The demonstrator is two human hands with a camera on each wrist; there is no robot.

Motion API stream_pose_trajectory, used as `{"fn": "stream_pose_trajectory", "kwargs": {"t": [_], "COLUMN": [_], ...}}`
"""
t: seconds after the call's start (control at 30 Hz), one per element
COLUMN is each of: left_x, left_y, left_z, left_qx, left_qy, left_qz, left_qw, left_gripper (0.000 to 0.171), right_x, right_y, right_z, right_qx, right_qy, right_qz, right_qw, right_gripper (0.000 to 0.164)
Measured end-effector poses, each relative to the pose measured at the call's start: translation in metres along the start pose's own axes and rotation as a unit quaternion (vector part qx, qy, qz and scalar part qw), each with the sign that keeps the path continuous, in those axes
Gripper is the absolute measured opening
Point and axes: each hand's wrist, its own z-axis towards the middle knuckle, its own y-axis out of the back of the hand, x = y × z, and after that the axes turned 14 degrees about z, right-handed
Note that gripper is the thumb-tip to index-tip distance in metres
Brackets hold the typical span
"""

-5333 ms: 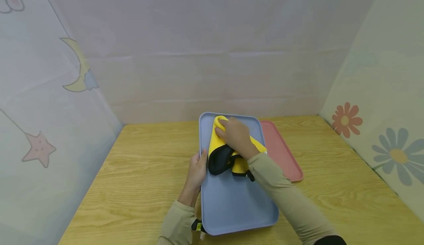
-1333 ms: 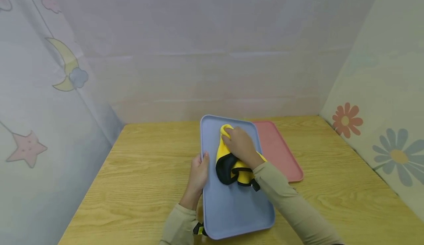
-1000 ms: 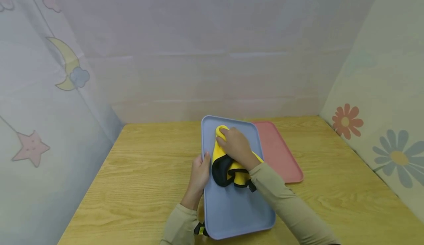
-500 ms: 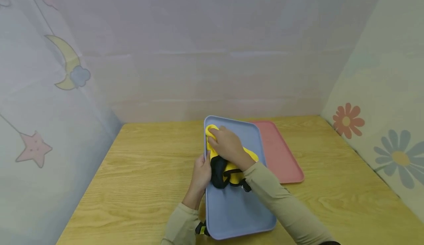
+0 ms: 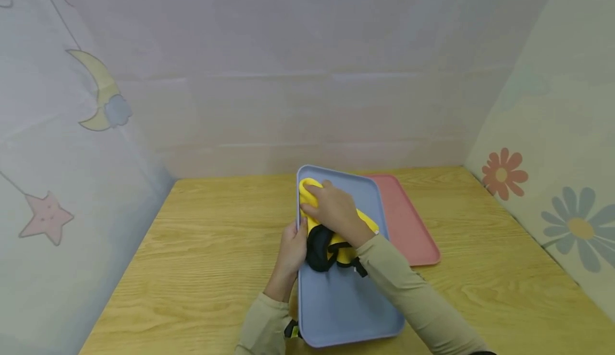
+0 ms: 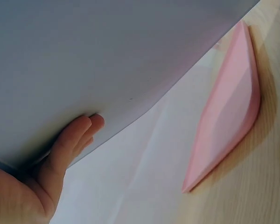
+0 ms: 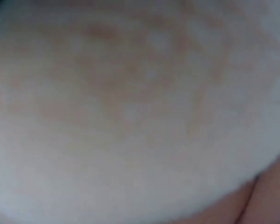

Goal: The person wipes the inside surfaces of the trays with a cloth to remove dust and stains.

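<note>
A blue rectangular tray (image 5: 346, 307) is held up and tilted toward the head camera. My left hand (image 5: 292, 248) grips its left edge, thumb on the front rim. In the left wrist view the fingers (image 6: 67, 142) of that hand press against the tray's underside (image 6: 107, 56). My right hand (image 5: 336, 208) holds a bunched yellow cloth with black trim (image 5: 321, 248) against the tray's upper left part, near the rim. A fold of the cloth loops up past the thumb and fingers. Blurred pale material and a bit of skin fill the right wrist view.
A pink tray (image 5: 408, 227) lies on the wooden table (image 5: 206, 259) behind and right of the blue one, partly covered by it in the head view. A pale backdrop (image 5: 307, 104) rises behind the table, with printed side walls at left and right.
Over the last second or so my right hand has slid the cloth leftward across the blue tray to its left rim. The left hand keeps its grip, and the tray shifts slightly right.
</note>
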Motion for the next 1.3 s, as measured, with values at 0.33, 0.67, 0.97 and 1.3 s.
{"fn": "stream_pose_trajectory", "kwargs": {"t": [0.33,0.67,0.97,1.3], "left_x": [-0.008,-0.011,-0.012,-0.01], "left_y": [0.001,0.005,0.012,0.014], "left_z": [0.001,-0.001,-0.004,-0.002], "left_qx": [0.009,-0.001,-0.008,0.011], "left_qy": [-0.003,-0.006,-0.012,0.003], "left_qz": [-0.023,-0.021,-0.017,-0.034], "left_qw": [0.9997,0.9998,0.9997,0.9994], "left_gripper": [0.029,0.027,0.026,0.03], "right_x": [0.0,0.002,0.004,-0.007], "right_y": [0.006,0.006,0.004,0.009], "right_z": [-0.004,-0.004,-0.003,-0.003], "right_qx": [0.007,0.011,0.005,0.009], "right_qy": [-0.025,-0.035,-0.03,-0.075], "right_qz": [-0.015,-0.011,-0.001,0.01], "right_qw": [1.0,0.999,1.0,0.997], "right_gripper": [0.051,0.054,0.052,0.051]}}
